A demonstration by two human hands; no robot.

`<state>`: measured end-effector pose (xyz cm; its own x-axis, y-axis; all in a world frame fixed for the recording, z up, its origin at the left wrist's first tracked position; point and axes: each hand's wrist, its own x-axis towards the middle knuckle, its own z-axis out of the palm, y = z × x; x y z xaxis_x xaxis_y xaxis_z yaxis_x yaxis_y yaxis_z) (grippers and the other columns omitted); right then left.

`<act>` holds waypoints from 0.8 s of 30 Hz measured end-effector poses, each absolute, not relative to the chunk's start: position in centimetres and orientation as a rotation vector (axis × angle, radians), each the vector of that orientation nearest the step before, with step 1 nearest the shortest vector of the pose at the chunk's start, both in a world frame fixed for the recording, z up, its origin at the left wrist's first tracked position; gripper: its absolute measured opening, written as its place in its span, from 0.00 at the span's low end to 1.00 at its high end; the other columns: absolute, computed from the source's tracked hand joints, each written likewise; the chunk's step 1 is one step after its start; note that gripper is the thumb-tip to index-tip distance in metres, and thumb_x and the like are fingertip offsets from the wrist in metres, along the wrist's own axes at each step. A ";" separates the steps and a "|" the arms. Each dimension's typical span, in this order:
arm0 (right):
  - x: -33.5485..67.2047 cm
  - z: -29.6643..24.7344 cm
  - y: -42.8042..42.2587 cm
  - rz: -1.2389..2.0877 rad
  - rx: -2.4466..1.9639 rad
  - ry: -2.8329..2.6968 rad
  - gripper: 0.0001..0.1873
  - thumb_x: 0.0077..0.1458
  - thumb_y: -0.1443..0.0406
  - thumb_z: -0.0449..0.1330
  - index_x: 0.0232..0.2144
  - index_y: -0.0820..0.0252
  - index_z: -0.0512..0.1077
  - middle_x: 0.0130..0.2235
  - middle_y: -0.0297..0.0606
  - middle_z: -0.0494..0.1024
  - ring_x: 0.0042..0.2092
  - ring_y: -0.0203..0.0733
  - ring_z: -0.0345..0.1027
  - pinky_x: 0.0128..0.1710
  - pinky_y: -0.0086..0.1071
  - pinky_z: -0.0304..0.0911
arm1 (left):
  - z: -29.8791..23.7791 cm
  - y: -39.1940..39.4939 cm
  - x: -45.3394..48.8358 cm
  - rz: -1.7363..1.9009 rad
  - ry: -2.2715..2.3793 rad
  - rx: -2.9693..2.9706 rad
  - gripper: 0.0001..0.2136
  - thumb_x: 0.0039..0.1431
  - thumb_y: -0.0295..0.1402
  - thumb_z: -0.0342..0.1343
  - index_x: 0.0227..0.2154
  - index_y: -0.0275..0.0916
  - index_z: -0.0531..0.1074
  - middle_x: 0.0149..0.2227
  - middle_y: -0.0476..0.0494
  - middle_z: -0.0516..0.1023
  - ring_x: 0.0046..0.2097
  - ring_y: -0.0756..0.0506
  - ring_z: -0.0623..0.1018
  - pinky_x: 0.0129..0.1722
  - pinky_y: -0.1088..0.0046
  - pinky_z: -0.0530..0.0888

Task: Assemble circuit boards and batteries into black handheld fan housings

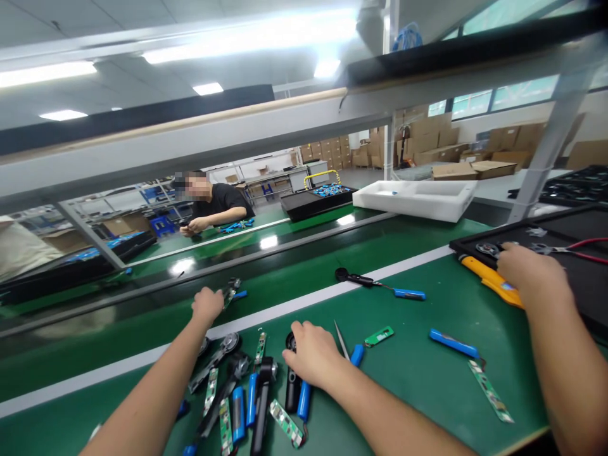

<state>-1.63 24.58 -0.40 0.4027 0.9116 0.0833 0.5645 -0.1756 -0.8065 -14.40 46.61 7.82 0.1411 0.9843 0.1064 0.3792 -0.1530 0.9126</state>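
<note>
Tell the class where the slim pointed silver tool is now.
In the head view, the slim pointed silver tool lies just right of centre, between the right hand and a blue battery.

Bright, cool illumination; ceiling lights [251,38] glare high beyond the left hand [209,307], and pale windows [498,98] lie far beyond and right of the right hand [313,354]. White reflections [268,242] mark the glossy green surface [308,232] past both hands. Shadows are faint; the overhead beam [213,136] appears soft, the margins stretched.
</note>
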 end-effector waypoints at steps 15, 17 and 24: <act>-2.5 0.9 22.0 0.908 -0.687 -0.964 0.24 0.54 0.55 0.66 0.51 0.54 0.70 0.47 0.42 0.81 0.44 0.46 0.76 0.43 0.37 0.73 | 3.1 27.5 -17.2 0.379 0.367 1.258 0.24 0.50 0.54 0.70 0.39 0.38 0.78 0.31 0.44 0.80 0.25 0.47 0.80 0.28 0.74 0.74; -2.7 0.8 22.2 0.978 -0.652 -0.985 0.27 0.54 0.54 0.67 0.53 0.54 0.69 0.50 0.43 0.81 0.48 0.47 0.76 0.48 0.39 0.71 | 2.4 27.8 -17.1 0.429 0.393 1.214 0.20 0.53 0.48 0.71 0.41 0.39 0.76 0.27 0.51 0.76 0.20 0.52 0.74 0.23 0.79 0.67; -3.8 0.0 22.3 0.999 -0.778 -0.991 0.26 0.56 0.54 0.68 0.54 0.53 0.70 0.50 0.40 0.81 0.51 0.47 0.77 0.53 0.40 0.69 | 0.3 28.3 -18.0 0.541 0.483 1.278 0.18 0.61 0.49 0.64 0.39 0.39 0.71 0.21 0.56 0.68 0.18 0.55 0.64 0.20 0.80 0.62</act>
